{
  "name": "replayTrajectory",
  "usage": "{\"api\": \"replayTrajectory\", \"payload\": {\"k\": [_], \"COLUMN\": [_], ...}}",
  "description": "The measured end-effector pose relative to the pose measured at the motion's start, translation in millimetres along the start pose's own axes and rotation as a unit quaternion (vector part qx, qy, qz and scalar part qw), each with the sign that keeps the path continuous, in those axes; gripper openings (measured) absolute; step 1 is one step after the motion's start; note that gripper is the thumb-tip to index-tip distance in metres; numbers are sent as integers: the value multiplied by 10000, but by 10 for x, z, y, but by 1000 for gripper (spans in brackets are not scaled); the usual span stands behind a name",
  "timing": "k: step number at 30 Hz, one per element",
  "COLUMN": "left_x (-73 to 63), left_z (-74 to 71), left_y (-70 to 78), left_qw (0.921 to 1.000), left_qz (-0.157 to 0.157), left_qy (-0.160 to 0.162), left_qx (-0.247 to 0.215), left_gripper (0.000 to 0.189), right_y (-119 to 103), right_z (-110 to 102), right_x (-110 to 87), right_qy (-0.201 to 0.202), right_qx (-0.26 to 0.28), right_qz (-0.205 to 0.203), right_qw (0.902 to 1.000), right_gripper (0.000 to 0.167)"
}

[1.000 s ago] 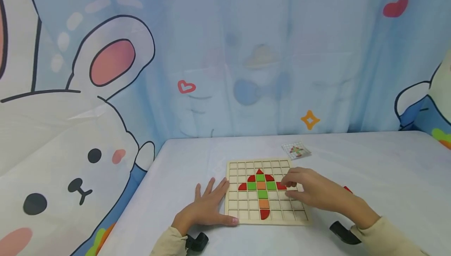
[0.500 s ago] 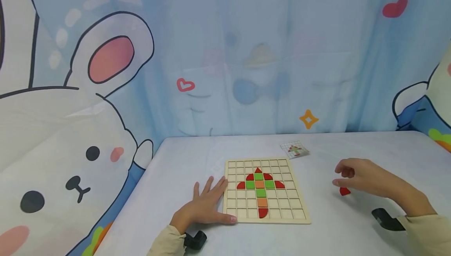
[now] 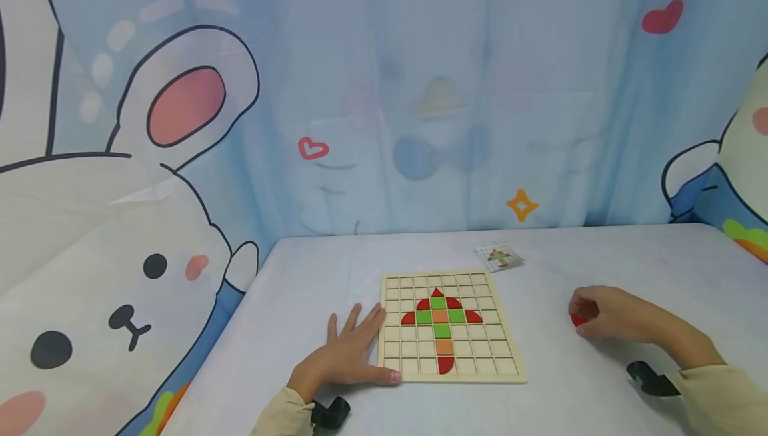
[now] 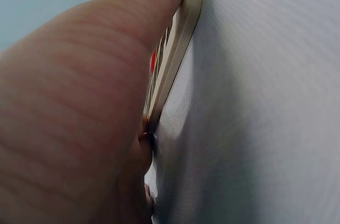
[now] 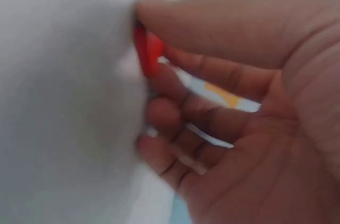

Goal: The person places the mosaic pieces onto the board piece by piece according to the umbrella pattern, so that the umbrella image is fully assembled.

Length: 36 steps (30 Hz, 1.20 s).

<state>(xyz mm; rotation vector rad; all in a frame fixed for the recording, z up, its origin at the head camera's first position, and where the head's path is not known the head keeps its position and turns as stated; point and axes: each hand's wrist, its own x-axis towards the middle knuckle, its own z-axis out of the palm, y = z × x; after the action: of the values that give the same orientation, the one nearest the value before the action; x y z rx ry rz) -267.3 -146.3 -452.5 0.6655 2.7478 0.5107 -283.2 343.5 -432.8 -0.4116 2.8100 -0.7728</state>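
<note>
A wooden grid board (image 3: 487,348) lies on the table, bearing a rocket-like pattern of red, green and orange tiles. My left hand (image 3: 345,359) has its fingers spread and touches the board's left edge, the thumb at the near left corner. To the right of the board, my right hand (image 3: 630,319) pinches a small red tile (image 3: 578,321) between thumb and fingers at the table surface. In the right wrist view the red tile (image 5: 149,49) stands on edge, blurred, partly covered by the thumb. The left wrist view shows the board's side edge (image 4: 172,65) past the hand.
A small picture card (image 3: 499,257) with a similar pattern lies behind the board's far right corner. White cloth covers the table (image 3: 336,269). A blue curtain (image 3: 450,43) with cartoon figures hangs behind it. Each wrist wears a black device, such as the left wrist device (image 3: 331,415).
My right hand has left the board's right-hand red tile, moved right, and lowered onto another red tile, which it now pinches. The left hand stays at the board's edge.
</note>
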Motion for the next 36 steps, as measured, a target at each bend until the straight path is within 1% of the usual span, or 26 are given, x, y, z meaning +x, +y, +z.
{"api": "replayTrajectory", "payload": {"k": [2,4,9,11,14,20,22,27,30,36], "left_x": [-3,-3,17,25,35,48,44,31,26,27], "left_z": [0,4,19,18,10,9,5,5,16,24], "left_y": [4,6,-11,-17,-21,-39,-37,-24,-23,-28], "left_qw": [10000,10000,10000,10000,10000,9998,9998,10000,10000,10000], "left_qz": [-2,-2,3,17,28,114,138,74,14,18], "left_qy": [-4,-7,-10,-6,-10,-35,-18,15,4,7], "left_qx": [-17,-31,-38,-19,-32,-142,-108,0,32,40], "left_gripper": [121,122,121,121,121,124,123,122,122,122], "right_y": [6,17,122,179,241,281,281,276,269,188], "right_z": [17,27,7,-5,-16,-45,-51,-29,-7,10], "right_x": [9,16,-4,-19,-34,-81,-93,-75,-49,-17], "right_qy": [98,125,70,81,114,131,136,219,280,337], "right_qx": [42,136,424,449,425,416,438,478,454,468], "right_qz": [-122,-162,-176,-210,-248,-213,-253,-246,-178,48], "right_qw": [9999,9997,9989,9987,9987,9988,9986,9983,9984,9983], "right_gripper": [22,24,38,40,40,42,41,36,32,27]}}
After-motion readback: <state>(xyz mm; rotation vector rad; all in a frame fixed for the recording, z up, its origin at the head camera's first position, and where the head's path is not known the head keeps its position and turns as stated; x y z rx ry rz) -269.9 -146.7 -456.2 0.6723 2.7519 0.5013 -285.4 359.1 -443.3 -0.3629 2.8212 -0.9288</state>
